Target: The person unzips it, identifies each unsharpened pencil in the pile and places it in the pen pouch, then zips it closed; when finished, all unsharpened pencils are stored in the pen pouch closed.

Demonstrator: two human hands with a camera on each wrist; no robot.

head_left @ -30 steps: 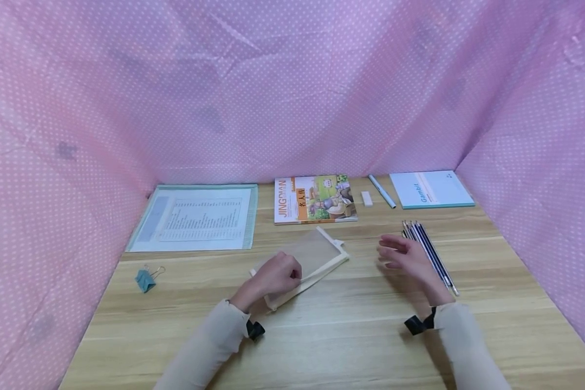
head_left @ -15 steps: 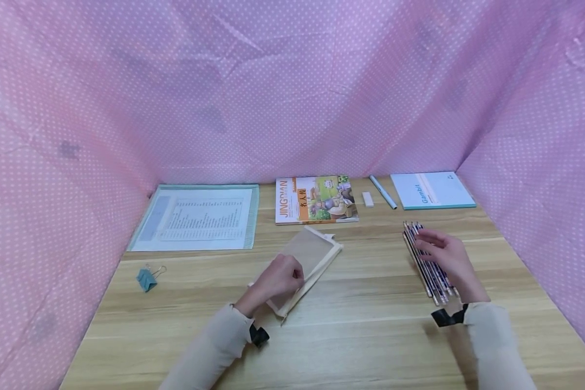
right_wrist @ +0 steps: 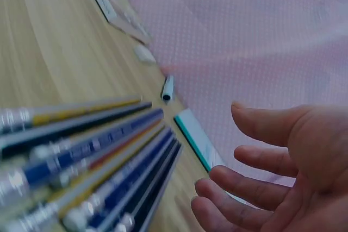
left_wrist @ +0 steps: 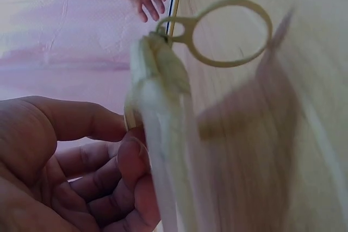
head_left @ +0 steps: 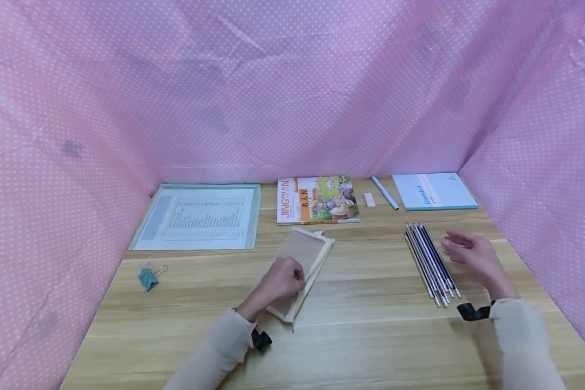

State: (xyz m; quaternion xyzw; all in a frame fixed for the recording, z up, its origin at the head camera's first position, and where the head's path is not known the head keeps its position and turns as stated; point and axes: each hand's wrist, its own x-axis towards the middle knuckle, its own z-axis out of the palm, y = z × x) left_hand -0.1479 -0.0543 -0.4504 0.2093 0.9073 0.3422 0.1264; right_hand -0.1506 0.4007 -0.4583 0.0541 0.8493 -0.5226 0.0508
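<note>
Pouch (head_left: 299, 265) and pencils (head_left: 431, 261) are the two things in hand, and they lie well apart on the wooden table (head_left: 361, 336). At the left of centre, the pale mesh pouch is pinched at its near end by the left hand (head_left: 280, 281), fingers curled on the fabric edge; in the left wrist view the thumb and fingers (left_wrist: 130, 161) are seen closed on the cloth below the ring-shaped zip pull (left_wrist: 228, 31). Its long axis runs from the near hand away and slightly rightward, toward the orange book (head_left: 317, 199).

Further right, the pencils are laid in a tight row, long axes running near to far and tilted a little leftward at the far ends. Just to their right the right hand (head_left: 473, 259) is held open with relaxed fingers, gripping nothing, close beside the row but apart from it. The right hand is by far the nearer to the pencils.

Compared with half a second ago, the right hand has been lifted off the pencils and shifted rightward, and the pouch has been turned to a steeper angle and drawn slightly nearer.
</note>
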